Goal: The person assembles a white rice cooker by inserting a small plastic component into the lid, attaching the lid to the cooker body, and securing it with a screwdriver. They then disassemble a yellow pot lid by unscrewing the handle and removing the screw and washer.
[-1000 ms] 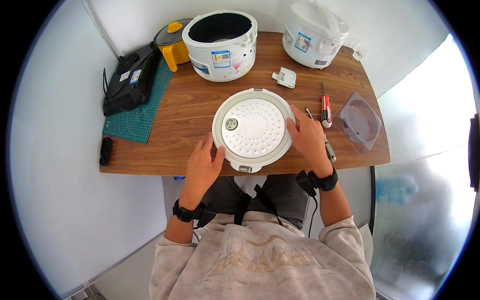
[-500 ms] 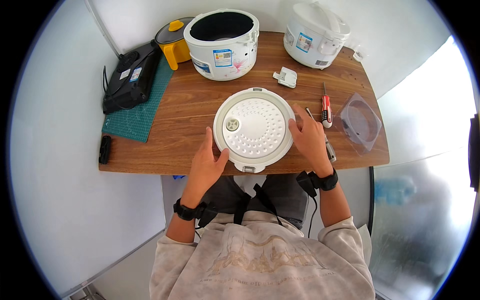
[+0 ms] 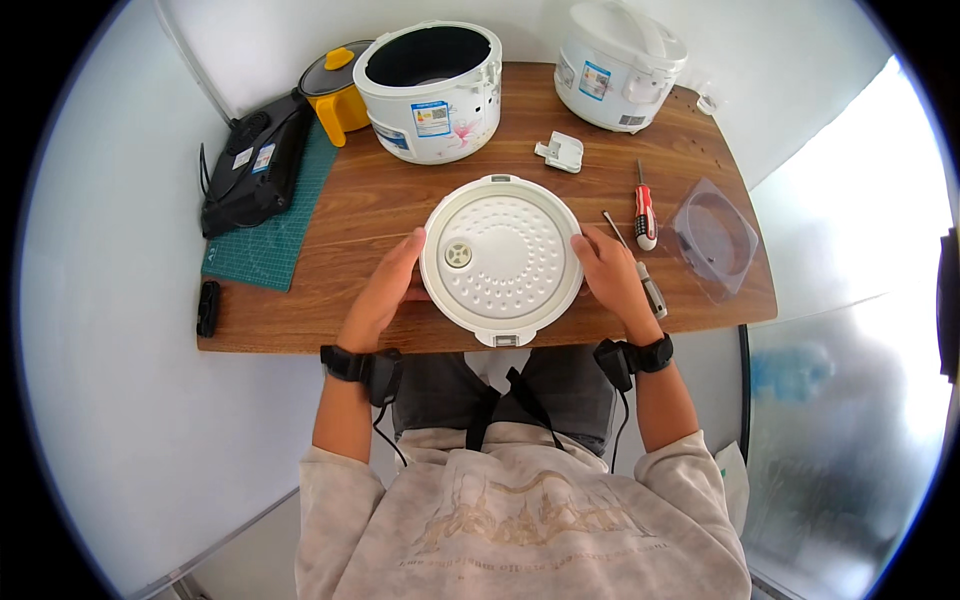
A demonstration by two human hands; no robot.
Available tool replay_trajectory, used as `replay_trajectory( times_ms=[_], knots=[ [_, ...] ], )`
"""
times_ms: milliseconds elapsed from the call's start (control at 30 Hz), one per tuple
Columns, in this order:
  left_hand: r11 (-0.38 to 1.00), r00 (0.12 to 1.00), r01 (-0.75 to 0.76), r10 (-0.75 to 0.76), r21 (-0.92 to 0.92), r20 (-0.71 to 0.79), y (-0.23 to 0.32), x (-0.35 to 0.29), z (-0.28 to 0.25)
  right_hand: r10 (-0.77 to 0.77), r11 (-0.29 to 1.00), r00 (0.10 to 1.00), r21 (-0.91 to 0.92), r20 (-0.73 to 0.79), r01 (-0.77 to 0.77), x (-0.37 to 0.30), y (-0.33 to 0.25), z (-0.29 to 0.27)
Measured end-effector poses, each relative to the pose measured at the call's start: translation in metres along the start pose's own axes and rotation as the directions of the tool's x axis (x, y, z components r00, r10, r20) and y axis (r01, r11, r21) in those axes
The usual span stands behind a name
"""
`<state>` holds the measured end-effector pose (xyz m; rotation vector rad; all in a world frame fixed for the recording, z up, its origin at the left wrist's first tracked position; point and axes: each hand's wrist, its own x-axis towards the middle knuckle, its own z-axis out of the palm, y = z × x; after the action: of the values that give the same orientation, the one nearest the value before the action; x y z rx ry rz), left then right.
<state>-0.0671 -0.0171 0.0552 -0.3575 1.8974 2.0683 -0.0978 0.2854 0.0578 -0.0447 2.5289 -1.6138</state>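
Observation:
A round white rice cooker lid (image 3: 508, 265) lies with its dimpled inner side up, a small round vent at its left and a latch at its near edge. My left hand (image 3: 388, 283) is against the lid's left rim, its fingers reaching down along the edge. On the opposite side my right hand (image 3: 612, 275) grips the rim, thumb at the edge and some fingers hidden beneath. Whether the lid is raised off the table cannot be seen. A grey-handled screwdriver (image 3: 651, 291) lies partly behind my right hand.
Farther back on the wooden table (image 3: 340, 230) stand an open rice cooker body (image 3: 430, 120), a closed rice cooker (image 3: 620, 75) and a yellow pot (image 3: 345, 110). A small white plastic part (image 3: 562, 152), a red screwdriver (image 3: 645, 215) and a clear plastic tray (image 3: 715, 240) lie rightward; a black appliance (image 3: 260, 175) is leftward.
My left hand has moved up and turned from the lid's lower left to its left side. My right fingers, earlier spread by the rim, have closed around it.

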Motion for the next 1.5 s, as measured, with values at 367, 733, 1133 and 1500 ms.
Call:
replay_trajectory(
  times_ms=[367,733,1133,1500],
  knots=[
    [0.950,0.950,-0.285,0.298,0.130,-0.093,-0.034,0.062,0.017,0.023,0.923,0.995,0.386,-0.096,0.016,0.005,0.033,0.006],
    [0.898,0.897,-0.326,0.393,0.295,-0.204,-0.043,0.060,0.021,0.065,0.830,0.970,0.526,0.234,-0.183,-0.040,0.016,0.014],
    [0.948,0.942,-0.290,0.307,0.131,-0.135,-0.043,0.058,0.017,0.057,0.819,0.964,0.540,0.259,-0.194,-0.038,0.024,0.012],
    [0.961,0.961,-0.272,0.269,-0.053,-0.063,-0.007,-0.012,0.031,-0.181,0.933,0.982,0.304,-0.057,0.190,-0.023,0.015,-0.006]
  ],
)
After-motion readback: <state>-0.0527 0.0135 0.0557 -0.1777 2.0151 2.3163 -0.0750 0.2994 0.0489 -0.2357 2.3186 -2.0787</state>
